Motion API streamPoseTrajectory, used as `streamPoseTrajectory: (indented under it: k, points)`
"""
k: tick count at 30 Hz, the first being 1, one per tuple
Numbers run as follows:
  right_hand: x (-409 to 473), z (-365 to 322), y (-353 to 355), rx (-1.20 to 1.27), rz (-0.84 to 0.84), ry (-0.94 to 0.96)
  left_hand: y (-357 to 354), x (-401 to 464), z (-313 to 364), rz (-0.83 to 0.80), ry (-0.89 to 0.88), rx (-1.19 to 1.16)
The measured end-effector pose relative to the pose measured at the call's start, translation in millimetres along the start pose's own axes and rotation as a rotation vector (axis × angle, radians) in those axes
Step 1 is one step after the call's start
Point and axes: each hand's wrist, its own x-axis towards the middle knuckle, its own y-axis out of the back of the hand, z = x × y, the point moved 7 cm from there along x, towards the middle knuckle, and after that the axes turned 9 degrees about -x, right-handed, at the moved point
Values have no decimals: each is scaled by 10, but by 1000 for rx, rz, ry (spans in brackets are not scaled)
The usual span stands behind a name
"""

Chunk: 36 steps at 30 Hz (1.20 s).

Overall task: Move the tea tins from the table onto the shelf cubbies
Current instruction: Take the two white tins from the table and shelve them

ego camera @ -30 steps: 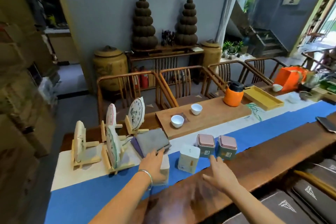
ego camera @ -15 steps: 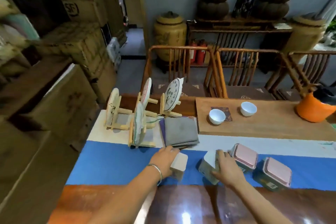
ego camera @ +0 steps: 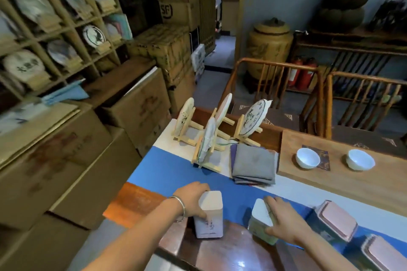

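Your left hand (ego camera: 192,201) grips a tall white tea tin (ego camera: 209,215), fingers wrapped round its upper sides, at the counter's (ego camera: 222,255) near edge. Your right hand (ego camera: 284,224) clasps a second white-lidded tin (ego camera: 261,219) just beside it. Two pink-lidded tins (ego camera: 334,220) sit to the right on the blue runner (ego camera: 167,174). The shelf cubbies (ego camera: 55,28) stand well apart, at upper left.

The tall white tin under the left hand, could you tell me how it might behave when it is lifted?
The white tin is taller than wide, so it may tip if nudged near the top. Its smooth flat sides could slide in the left hand's grip. It looks rigid, so it should probably keep its shape.
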Motion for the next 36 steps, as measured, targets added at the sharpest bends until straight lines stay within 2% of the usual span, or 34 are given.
streamPoseTrajectory:
  k: [6,9,14,18,21,25,30,33,36]
  points:
    - [328,-1103,263,-81,19,252,279,-843,-753,202,159,-88]
    - [393,-1937,450,-117,74,418,447,-1479,-1193,325,232,-142]
    - [220,-3583,681,-107,73,638,751,-2897,-1973,546,352,-268]
    - [-135,-4986,820,-174,80,853,947,-4330,-2600,778,468,-455]
    - [-489,-6033,1001,-253,61,998,1146,-5445,-2956,920,481,-517]
    - [-1117,-7310,1289,-402,87,1158,1429,-6891,-3233,984,543,-445]
    - [-2023,-8617,1838,-594,170,1356,1706,-8349,-3313,949,700,-352]
    - [-2503,-9307,2200,-561,197,1459,1878,-9046,-3365,1011,736,-329]
    - [-2902,-9935,2495,-460,201,1569,2017,-9695,-3491,1187,725,-397]
